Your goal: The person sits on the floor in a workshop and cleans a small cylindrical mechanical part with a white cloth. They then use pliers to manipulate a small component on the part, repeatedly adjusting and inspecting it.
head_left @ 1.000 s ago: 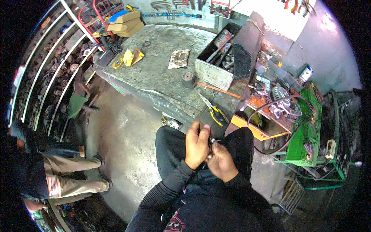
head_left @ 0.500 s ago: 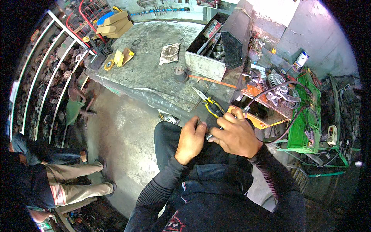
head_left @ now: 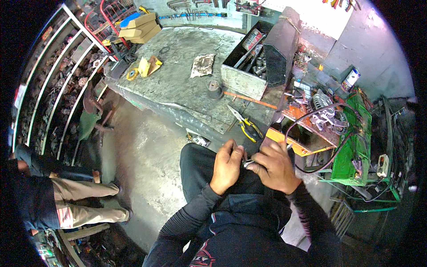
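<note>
Close together above my lap, both my hands are closed. Thumb and fingers of my left hand (head_left: 227, 167) pinch something small that they mostly hide. My right hand (head_left: 276, 168) is wrapped round a dark cable (head_left: 294, 165), whose loop runs off to the right. A small shiny metal piece (head_left: 247, 163) shows between the hands, at the right fingertips; what it belongs to is hidden. Just beyond my hands, yellow-and-black long-nose pliers (head_left: 244, 123) lie on the bench with their handles spread.
On the worn bench (head_left: 178, 49) stand an open metal toolbox (head_left: 244, 82) and a dark round part (head_left: 214, 90), near a stained cloth (head_left: 203, 65). An orange box (head_left: 297, 144), an alternator (head_left: 324, 106) and a green rack (head_left: 353, 153) stand right. Another person's legs (head_left: 89, 191) show left.
The whole view has shifted a little, moving the bench slightly right and down. My hands have drawn closer together, and the right fingers have changed their hold near the metal piece.
</note>
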Demonstrator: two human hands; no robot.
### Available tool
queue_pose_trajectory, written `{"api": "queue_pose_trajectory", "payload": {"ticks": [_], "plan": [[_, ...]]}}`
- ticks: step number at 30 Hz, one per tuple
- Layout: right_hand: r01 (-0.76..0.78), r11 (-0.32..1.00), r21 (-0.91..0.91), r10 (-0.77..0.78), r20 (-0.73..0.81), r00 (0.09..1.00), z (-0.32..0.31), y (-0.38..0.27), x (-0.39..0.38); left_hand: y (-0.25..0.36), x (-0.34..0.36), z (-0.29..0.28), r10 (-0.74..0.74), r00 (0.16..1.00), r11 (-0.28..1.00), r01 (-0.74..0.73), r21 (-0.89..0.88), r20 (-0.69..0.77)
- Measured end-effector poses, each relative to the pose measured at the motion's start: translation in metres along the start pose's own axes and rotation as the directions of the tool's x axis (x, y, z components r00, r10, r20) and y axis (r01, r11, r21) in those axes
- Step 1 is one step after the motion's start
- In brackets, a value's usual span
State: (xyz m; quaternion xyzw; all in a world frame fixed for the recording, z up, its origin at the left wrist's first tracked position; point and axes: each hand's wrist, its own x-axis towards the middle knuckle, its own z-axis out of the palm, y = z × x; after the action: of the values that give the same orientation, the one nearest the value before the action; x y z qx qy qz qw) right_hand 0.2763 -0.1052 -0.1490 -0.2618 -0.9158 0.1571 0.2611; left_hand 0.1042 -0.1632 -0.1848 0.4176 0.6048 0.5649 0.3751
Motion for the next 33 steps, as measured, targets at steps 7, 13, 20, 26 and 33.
{"api": "queue_pose_trajectory", "payload": {"ticks": [7, 13, 20, 26, 33], "plan": [[-0.411, 0.681, 0.606, 0.295, 0.287, 0.911, 0.028, 0.007, -0.005, 0.011, 0.008, -0.004, -0.033, 0.999, 0.999, 0.033, -0.011, -0.013], [-0.306, -0.211, 0.929, 0.532, 0.371, 0.761, 0.098, -0.029, -0.045, -0.01, -0.004, 0.012, -0.013, 0.992, 0.962, -0.022, -0.273, -0.124], [-0.484, 0.096, 0.87, 0.377, 0.418, 0.826, 0.042, -0.008, -0.032, -0.002, -0.005, 0.018, -0.147, 0.988, 0.892, 0.117, -0.436, -0.036], [-0.555, 0.295, 0.778, 0.484, 0.379, 0.789, 0.039, -0.008, -0.035, 0.0, -0.006, 0.022, -0.221, 0.975, 0.863, 0.188, -0.469, -0.018], [-0.472, 0.193, 0.86, 0.488, 0.333, 0.807, 0.07, -0.014, -0.052, -0.014, -0.009, 0.004, -0.16, 0.977, 0.951, 0.191, -0.242, 0.142]]}}
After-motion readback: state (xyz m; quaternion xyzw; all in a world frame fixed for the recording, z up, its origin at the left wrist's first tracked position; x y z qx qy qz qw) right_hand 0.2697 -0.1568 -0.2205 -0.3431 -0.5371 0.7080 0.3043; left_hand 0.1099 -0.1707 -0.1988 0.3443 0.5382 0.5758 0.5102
